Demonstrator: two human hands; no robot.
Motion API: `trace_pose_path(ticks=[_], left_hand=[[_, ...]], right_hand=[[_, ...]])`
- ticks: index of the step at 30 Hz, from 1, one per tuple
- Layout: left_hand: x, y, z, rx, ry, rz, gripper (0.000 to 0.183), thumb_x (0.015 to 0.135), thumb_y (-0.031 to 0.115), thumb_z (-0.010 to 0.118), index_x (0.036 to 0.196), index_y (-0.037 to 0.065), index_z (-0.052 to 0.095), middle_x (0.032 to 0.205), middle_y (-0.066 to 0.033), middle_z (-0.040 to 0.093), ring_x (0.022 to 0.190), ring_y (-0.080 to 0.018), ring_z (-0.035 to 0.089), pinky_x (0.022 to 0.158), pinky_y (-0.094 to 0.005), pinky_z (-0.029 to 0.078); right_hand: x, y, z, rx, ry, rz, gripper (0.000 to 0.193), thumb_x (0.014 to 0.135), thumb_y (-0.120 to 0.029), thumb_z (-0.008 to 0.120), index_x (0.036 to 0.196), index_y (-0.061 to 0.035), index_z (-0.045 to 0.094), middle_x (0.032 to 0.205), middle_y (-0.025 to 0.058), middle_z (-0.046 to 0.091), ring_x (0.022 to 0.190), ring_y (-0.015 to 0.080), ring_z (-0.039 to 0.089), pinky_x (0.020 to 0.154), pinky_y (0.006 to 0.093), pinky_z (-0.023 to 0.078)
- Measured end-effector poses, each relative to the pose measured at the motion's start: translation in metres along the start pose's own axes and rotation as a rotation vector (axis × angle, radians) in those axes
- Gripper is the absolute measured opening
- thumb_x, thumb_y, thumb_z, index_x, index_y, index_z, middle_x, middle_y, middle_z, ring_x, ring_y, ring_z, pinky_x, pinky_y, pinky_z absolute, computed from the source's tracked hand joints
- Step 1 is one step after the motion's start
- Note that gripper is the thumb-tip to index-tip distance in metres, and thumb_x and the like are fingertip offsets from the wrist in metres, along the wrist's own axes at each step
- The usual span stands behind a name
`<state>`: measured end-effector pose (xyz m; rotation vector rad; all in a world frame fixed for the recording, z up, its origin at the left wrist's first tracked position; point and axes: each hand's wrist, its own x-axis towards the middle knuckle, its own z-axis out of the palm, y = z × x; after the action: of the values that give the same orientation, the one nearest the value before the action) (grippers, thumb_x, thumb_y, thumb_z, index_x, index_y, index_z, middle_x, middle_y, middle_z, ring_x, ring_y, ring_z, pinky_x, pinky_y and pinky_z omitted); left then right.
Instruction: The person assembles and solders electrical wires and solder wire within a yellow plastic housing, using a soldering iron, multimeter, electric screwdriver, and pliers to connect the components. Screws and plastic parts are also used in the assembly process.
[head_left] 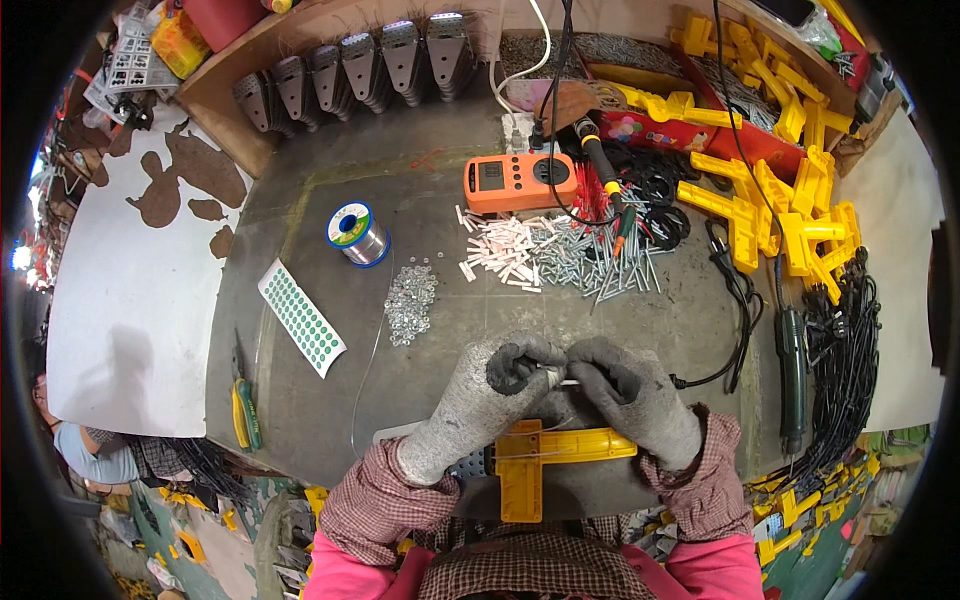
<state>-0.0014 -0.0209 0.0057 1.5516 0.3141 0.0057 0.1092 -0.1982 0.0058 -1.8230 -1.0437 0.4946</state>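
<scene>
My left hand (508,368) and my right hand (625,388), both in grey gloves, meet over the near middle of the table with their fingertips pinched. A small thin white piece (568,382) shows between the fingertips of both hands; its kind is too small to make out. Just below the hands lies a yellow plastic handle part (520,475) with an arm reaching right. Beside its left side, partly under my left sleeve, is a dark metal plate with holes (470,464).
Beyond my hands lie pale small tubes (505,250), screws (590,258) and nuts (410,305). A solder spool (372,246), green-dotted sticker sheet (302,318) and pliers (245,412) are leftward. An orange multimeter (520,182), yellow parts (745,225), electric screwdriver (791,380) and black cables (845,350) stand farther off.
</scene>
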Motion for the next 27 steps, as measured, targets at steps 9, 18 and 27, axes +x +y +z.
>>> trace_pose_path(ticks=[9, 18, 27], left_hand=[[0.006, -0.003, 0.004, -0.032, -0.111, 0.003, 0.019, 0.089, 0.004, 0.068, 0.106, -0.001, 0.065, 0.102, -0.0064, 0.067, 0.086, -0.0095, 0.063, 0.077, -0.0255, 0.053], [0.004, -0.003, -0.005, 0.206, -0.016, 0.126, 0.019, 0.085, -0.001, 0.067, 0.104, 0.000, 0.066, 0.096, -0.0058, 0.066, 0.094, -0.0125, 0.062, 0.086, -0.0267, 0.051], [0.005, -0.004, -0.011, -0.117, -0.036, 0.054, 0.030, 0.090, 0.009, 0.066, 0.117, 0.000, 0.058, 0.101, -0.0050, 0.066, 0.090, -0.0092, 0.062, 0.083, -0.0226, 0.051]], right_hand=[[-0.004, 0.009, -0.022, -0.080, -0.260, 0.011, 0.061, 0.098, -0.013, 0.046, 0.153, -0.0114, 0.018, 0.101, 0.0250, 0.064, 0.084, 0.0419, 0.065, 0.074, 0.0452, 0.052], [0.000, -0.003, -0.005, -0.038, -0.186, 0.034, 0.029, 0.101, -0.020, 0.050, 0.123, -0.0032, 0.056, 0.099, 0.0188, 0.063, 0.086, 0.0339, 0.064, 0.076, 0.0387, 0.049], [-0.001, -0.015, -0.005, 0.355, -0.010, 0.296, 0.027, 0.105, -0.021, 0.045, 0.107, 0.0025, 0.058, 0.085, 0.0051, 0.063, 0.072, 0.0080, 0.057, 0.066, 0.0256, 0.047]])
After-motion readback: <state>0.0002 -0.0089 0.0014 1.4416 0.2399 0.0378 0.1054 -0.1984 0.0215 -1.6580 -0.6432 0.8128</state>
